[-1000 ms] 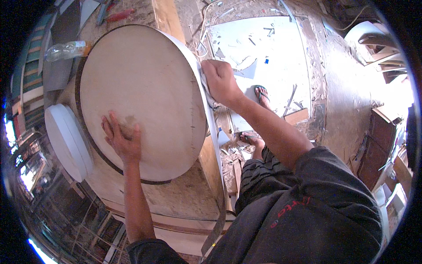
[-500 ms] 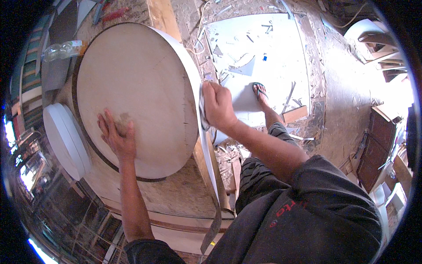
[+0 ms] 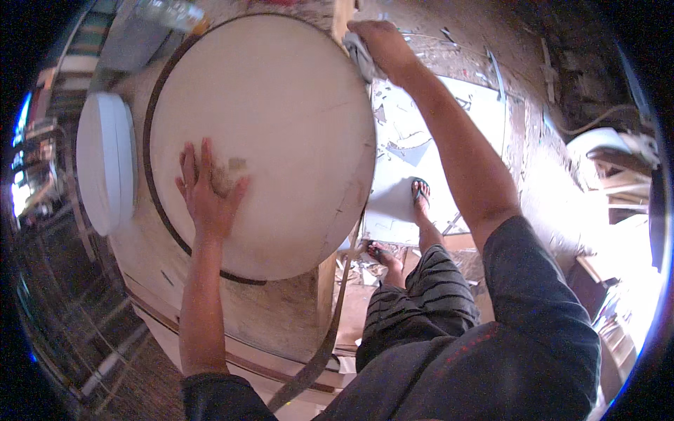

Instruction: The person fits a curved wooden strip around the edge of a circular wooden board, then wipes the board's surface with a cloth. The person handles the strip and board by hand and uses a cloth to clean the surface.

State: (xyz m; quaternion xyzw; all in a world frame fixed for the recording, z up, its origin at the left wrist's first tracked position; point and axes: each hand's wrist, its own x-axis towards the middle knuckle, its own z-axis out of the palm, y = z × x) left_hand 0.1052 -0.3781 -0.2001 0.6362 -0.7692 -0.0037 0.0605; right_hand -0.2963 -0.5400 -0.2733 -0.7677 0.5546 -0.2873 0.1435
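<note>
A big round wooden board [image 3: 288,126] lies flat before me, with a dark band along its left edge. My left hand [image 3: 210,200] rests on its top with the fingers spread, next to a brownish smudge. At the board's far right edge, my right hand [image 3: 385,48] is closed around a bunched grey cloth [image 3: 361,59] against the rim. From the near right edge a long edging strip [image 3: 324,349] hangs loose, its lower part dark toward me.
A thick white disc [image 3: 105,165] stands left of the board, and a clear plastic bottle [image 3: 168,14] lies behind it. On the floor to the right, a white sheet [image 3: 474,105] carries scattered scraps. Wood offcuts [image 3: 618,182] are piled at the far right.
My right hand has slid with the cloth along the board's rim to its far side, the arm stretching out. The left hand stays on the board. The whole view has shifted.
</note>
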